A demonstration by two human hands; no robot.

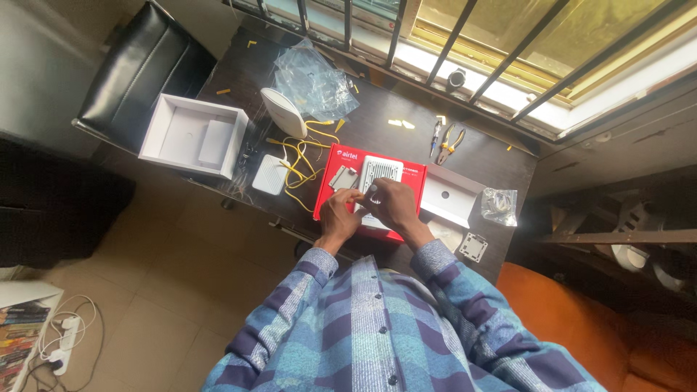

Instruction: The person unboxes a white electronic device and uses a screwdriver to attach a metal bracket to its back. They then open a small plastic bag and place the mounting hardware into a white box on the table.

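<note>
Two hands: both meet over the red box (pixel 372 190), close to the person's chest, so the work sits right under the eyes
Left hand (pixel 340 216): its grip is narrow, fingertips pinched on something very small near the white device; what it is, is too small to tell
Right hand (pixel 392 205): it rests on the low end of the white device (pixel 380 173) and holds it down so it does not slide; how tight the fingers close, I cannot tell
White device: flat, with slots on top, lying on the red box, which works like a little tray
Small grey part (pixel 343 176): at 9 o'clock from the device, just beside it on the red box
Yellow cables (pixel 303 156): loose at 10 o'clock from the hands, near a white round unit (pixel 283 112) and a small white square box (pixel 270 175)
Open white box (pixel 194 135): far at 9 o'clock, on the counter (pixel 377 116) edge, out of the way
Pliers (pixel 450 144): at 1 o'clock, easy to reach
Clear bag (pixel 312 78): at 11 o'clock, pushed back by the window bars
White tray (pixel 451 194): at 3 o'clock, touching the red box
</note>
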